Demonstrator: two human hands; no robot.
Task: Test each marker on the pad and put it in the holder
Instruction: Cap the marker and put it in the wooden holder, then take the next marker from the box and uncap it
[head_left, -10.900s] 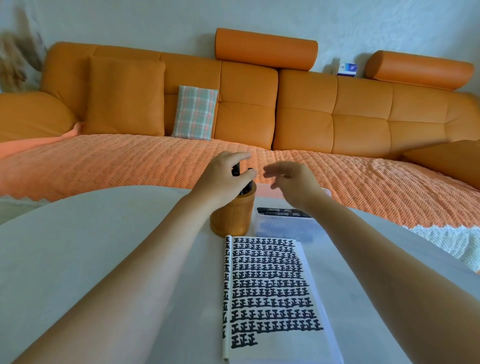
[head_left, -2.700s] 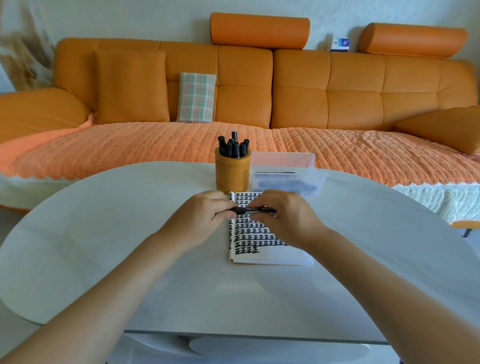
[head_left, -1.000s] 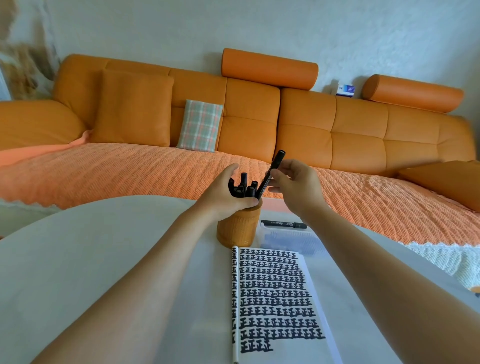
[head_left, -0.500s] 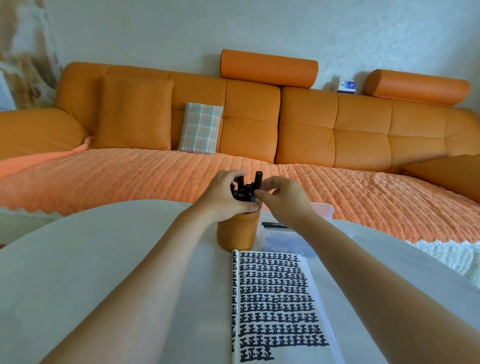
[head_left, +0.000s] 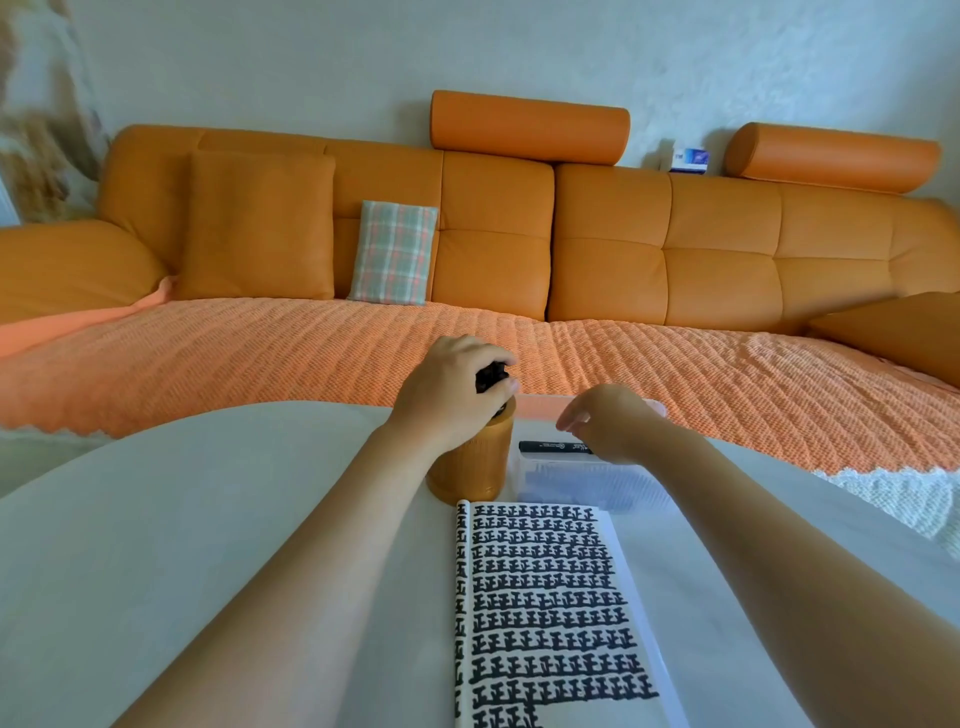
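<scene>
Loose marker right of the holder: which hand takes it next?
Right. The right hand hovers empty just above the marker, fingers relaxed. The left hand is curled over the markers in the holder, further off.

2 bare forearms fill the lower view, the left forearm (head_left: 311, 561) and the right forearm (head_left: 779, 561), each uncovered along all of its visible length and narrowing evenly toward the wrist. Each ends in a bare grip, the left grip (head_left: 447, 395) and the right grip (head_left: 615, 428). Short, plain, rounded nails show on the right grip's fingertips (head_left: 575, 420) and on the left thumb (head_left: 505, 386).
</scene>
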